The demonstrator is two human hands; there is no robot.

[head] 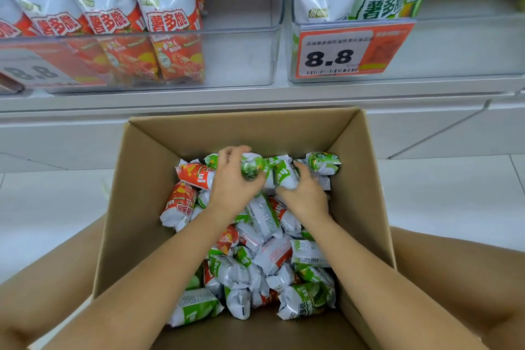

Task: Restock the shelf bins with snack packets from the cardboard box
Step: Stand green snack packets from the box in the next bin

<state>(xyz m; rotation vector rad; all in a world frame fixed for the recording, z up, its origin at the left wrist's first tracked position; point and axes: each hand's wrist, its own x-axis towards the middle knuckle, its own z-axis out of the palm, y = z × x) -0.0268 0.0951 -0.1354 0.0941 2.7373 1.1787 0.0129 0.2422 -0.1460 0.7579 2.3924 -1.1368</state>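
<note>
An open cardboard box (142,179) sits on the floor below the shelf, holding several red and green snack packets (264,258). Both my hands are down in the far part of the box. My left hand (233,179) grips a green packet (252,166) with its fingers curled over it. My right hand (305,193) holds a second green packet (284,175) just beside the first. On the shelf above, the left clear bin (241,57) holds red packets (167,20) and the right clear bin (454,48) holds green packets (380,6).
The left bin has free room on its right side, and the right bin on its right side too. An orange price tag (346,51) reading 8.8 hangs on the right bin. The box flaps (443,264) spread to both sides over the white tiled floor (440,193).
</note>
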